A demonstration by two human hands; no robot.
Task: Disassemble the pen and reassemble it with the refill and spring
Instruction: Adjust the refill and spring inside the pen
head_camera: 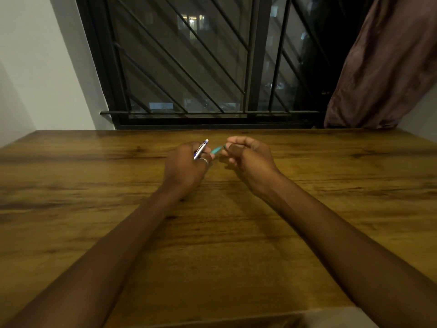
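1. A person is holding both hands just above the middle of a wooden table (94, 209), forearms reaching in from the near edge.
2. The left hand (186, 164), wearing a silver ring (204, 161), is curling its fingers round the pen barrel (201, 149), a silver and blue tube whose white-tipped end is pointing up and away.
3. The right hand (246, 155) is pinching the teal front section (216, 150) at its far end with curled fingertips.
4. The teal piece is spanning the small gap between the two hands; the left fingers are hiding whether it is joined to the barrel.
5. Behind the table, a dark barred window (189, 67) is showing lit buildings, and a brown curtain (378, 67) is hanging at the right.
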